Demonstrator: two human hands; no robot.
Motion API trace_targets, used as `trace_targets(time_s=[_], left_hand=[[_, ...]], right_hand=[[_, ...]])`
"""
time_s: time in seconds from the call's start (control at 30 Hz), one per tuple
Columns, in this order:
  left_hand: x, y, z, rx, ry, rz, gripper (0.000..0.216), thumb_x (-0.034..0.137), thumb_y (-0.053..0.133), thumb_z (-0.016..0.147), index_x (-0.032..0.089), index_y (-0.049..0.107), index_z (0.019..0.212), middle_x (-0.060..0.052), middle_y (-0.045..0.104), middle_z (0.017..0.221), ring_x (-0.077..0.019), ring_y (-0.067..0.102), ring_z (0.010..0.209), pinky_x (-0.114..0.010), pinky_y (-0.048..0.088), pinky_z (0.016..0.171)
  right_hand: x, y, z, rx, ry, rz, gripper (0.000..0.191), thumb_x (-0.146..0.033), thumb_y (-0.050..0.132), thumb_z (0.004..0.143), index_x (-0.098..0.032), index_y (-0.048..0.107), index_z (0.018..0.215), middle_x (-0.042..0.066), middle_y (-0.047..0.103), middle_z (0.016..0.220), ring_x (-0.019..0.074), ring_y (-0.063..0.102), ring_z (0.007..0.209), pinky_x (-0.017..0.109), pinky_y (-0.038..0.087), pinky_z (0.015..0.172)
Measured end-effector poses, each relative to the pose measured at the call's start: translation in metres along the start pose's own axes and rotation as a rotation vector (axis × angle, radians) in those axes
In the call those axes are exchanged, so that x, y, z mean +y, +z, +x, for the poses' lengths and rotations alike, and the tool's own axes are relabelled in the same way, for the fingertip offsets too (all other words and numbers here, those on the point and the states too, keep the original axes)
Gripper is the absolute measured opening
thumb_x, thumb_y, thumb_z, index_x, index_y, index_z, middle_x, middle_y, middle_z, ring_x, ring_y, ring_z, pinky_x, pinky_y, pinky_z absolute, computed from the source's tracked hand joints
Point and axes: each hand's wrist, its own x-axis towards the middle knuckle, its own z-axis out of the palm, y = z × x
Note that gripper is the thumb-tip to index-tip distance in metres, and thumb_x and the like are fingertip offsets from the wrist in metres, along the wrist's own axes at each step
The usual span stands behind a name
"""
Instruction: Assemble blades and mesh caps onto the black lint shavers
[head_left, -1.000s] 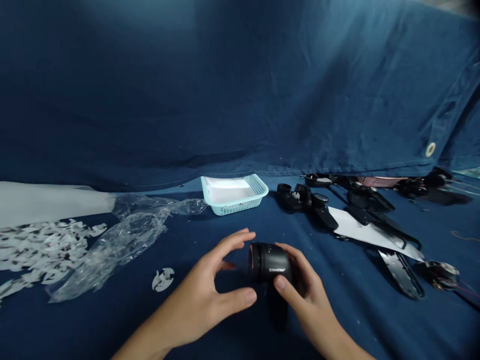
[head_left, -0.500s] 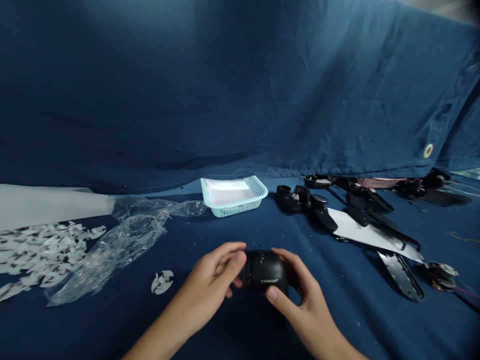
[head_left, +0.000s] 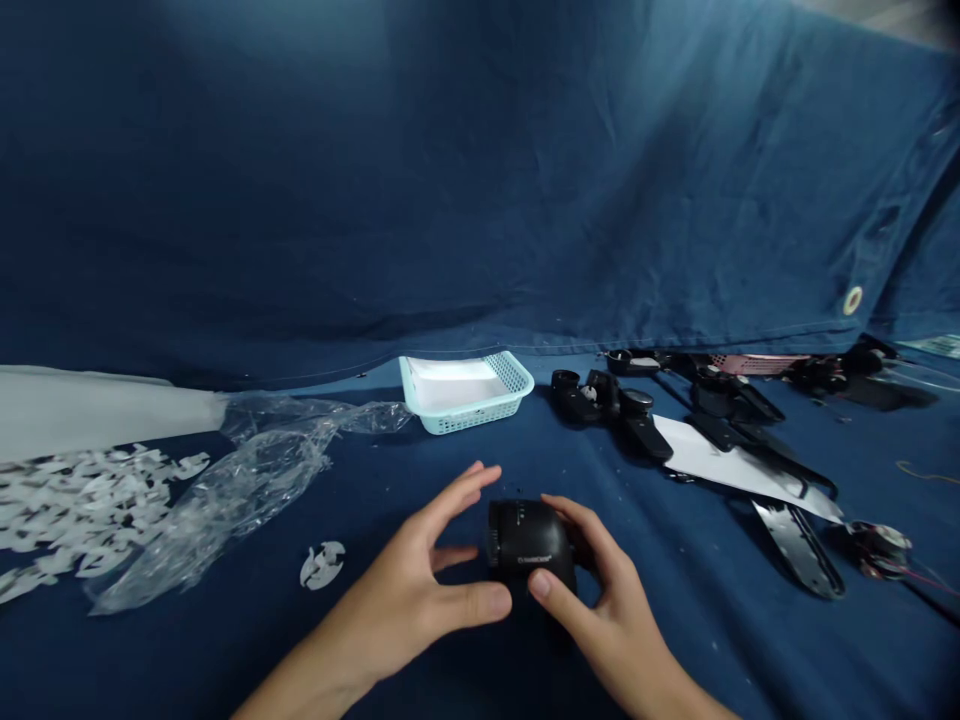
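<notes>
A black rounded plastic housing [head_left: 531, 545] with small white lettering and a ribbed ring at its left end lies sideways in my right hand [head_left: 611, 610]. The thumb presses its front and the fingers wrap behind its right end, partly hidden. My left hand [head_left: 420, 575] is open at the ribbed end, thumb and fingers spread apart; whether the thumb tip touches the housing, I cannot tell. To the left of that hand, a single white flat curved piece [head_left: 322, 565] rests on the blue cloth.
A light-blue basket [head_left: 472, 415] with white paper stands ahead. At left lie many white pieces [head_left: 97, 505], crumpled clear plastic [head_left: 247, 495] and a white sheet [head_left: 97, 410]. Black housings [head_left: 645, 430], a paper sheet [head_left: 720, 463] and a motor-like part with wires [head_left: 881, 550] are at right.
My left hand's fingers have spread and moved off the left end of the housing, uncovering its ribbed ring. My right hand keeps its hold, nearly in the same place.
</notes>
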Motion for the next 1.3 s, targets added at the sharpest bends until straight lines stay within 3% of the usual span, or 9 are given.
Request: trace_targets(time_s=[0.2, 0.3, 0.37, 0.47, 0.53, 0.67, 0.73, 0.93, 1.3], left_hand=[[-0.003, 0.008, 0.001, 0.1, -0.203, -0.136, 0.057, 0.056, 0.061, 0.085, 0.02, 0.057, 0.129, -0.015, 0.064, 0.117, -0.0317, 0.061, 0.108, -0.035, 0.057, 0.065], [-0.004, 0.005, 0.0, 0.02, -0.115, -0.215, 0.071, 0.033, 0.083, 0.068, 0.028, 0.054, 0.133, -0.011, 0.05, 0.142, -0.0314, 0.046, 0.131, -0.039, 0.052, 0.09], [-0.005, 0.003, 0.001, 0.027, -0.104, -0.224, 0.077, 0.035, 0.082, 0.069, 0.032, 0.049, 0.138, -0.01, 0.041, 0.15, -0.0306, 0.041, 0.135, -0.041, 0.048, 0.098], [-0.009, 0.003, 0.004, 0.089, -0.225, -0.192, 0.062, 0.06, 0.06, 0.084, 0.024, 0.051, 0.135, -0.015, 0.059, 0.127, -0.0261, 0.066, 0.098, -0.035, 0.055, 0.071], [-0.012, 0.004, 0.006, 0.075, -0.259, -0.197, 0.06, 0.061, 0.057, 0.085, 0.019, 0.056, 0.128, -0.013, 0.065, 0.106, -0.0191, 0.066, 0.071, -0.029, 0.052, 0.055], [-0.011, 0.004, 0.005, 0.005, -0.098, -0.251, 0.064, 0.035, 0.082, 0.07, 0.026, 0.055, 0.128, -0.012, 0.053, 0.134, -0.0269, 0.059, 0.107, -0.03, 0.055, 0.07], [-0.01, 0.004, 0.003, 0.016, -0.098, -0.264, 0.069, 0.039, 0.08, 0.072, 0.031, 0.05, 0.133, -0.012, 0.04, 0.146, -0.0308, 0.053, 0.119, -0.034, 0.057, 0.073], [-0.018, 0.009, 0.006, 0.046, -0.209, -0.293, 0.055, 0.051, 0.064, 0.086, 0.014, 0.055, 0.125, -0.011, 0.06, 0.096, -0.0236, 0.064, 0.083, -0.03, 0.056, 0.054], [-0.011, 0.003, 0.002, -0.019, 0.018, -0.227, 0.046, 0.038, 0.079, 0.075, 0.016, 0.063, 0.112, -0.01, 0.065, 0.108, -0.0212, 0.062, 0.088, -0.033, 0.052, 0.073]], right_hand=[[0.001, 0.0, -0.001, 0.022, -0.08, -0.072, 0.053, -0.039, 0.072, 0.082, -0.03, 0.05, 0.129, 0.004, 0.063, 0.12, 0.0243, 0.061, 0.107, 0.035, 0.049, 0.092], [0.003, -0.001, 0.0, 0.027, -0.062, -0.071, 0.05, -0.039, 0.07, 0.083, -0.031, 0.049, 0.129, 0.004, 0.062, 0.122, 0.0237, 0.062, 0.108, 0.034, 0.049, 0.092], [0.003, -0.001, 0.001, 0.028, -0.049, -0.071, 0.05, -0.039, 0.069, 0.084, -0.031, 0.049, 0.129, 0.004, 0.062, 0.123, 0.0241, 0.062, 0.108, 0.034, 0.049, 0.092], [0.004, -0.002, 0.001, 0.03, -0.06, -0.083, 0.052, -0.039, 0.07, 0.083, -0.03, 0.049, 0.13, 0.005, 0.062, 0.123, 0.0251, 0.061, 0.109, 0.035, 0.05, 0.092], [0.004, -0.002, 0.001, 0.024, -0.069, -0.082, 0.051, -0.04, 0.069, 0.084, -0.03, 0.049, 0.13, 0.004, 0.063, 0.123, 0.0253, 0.061, 0.111, 0.035, 0.049, 0.093], [0.006, -0.002, 0.001, 0.012, -0.034, -0.057, 0.048, -0.039, 0.067, 0.085, -0.031, 0.05, 0.129, 0.003, 0.062, 0.125, 0.0246, 0.061, 0.112, 0.034, 0.048, 0.095], [0.006, -0.002, 0.002, 0.011, -0.026, -0.057, 0.049, -0.039, 0.068, 0.085, -0.032, 0.05, 0.13, 0.003, 0.062, 0.125, 0.0244, 0.061, 0.112, 0.034, 0.049, 0.094], [0.006, -0.004, 0.0, 0.004, -0.117, -0.11, 0.052, -0.038, 0.069, 0.084, -0.033, 0.049, 0.131, 0.003, 0.062, 0.126, 0.0251, 0.061, 0.114, 0.033, 0.05, 0.095], [0.012, 0.0, -0.007, -0.008, -0.276, -0.181, 0.066, -0.038, 0.066, 0.087, -0.038, 0.036, 0.146, 0.002, 0.053, 0.145, 0.0305, 0.053, 0.129, 0.042, 0.048, 0.104]])
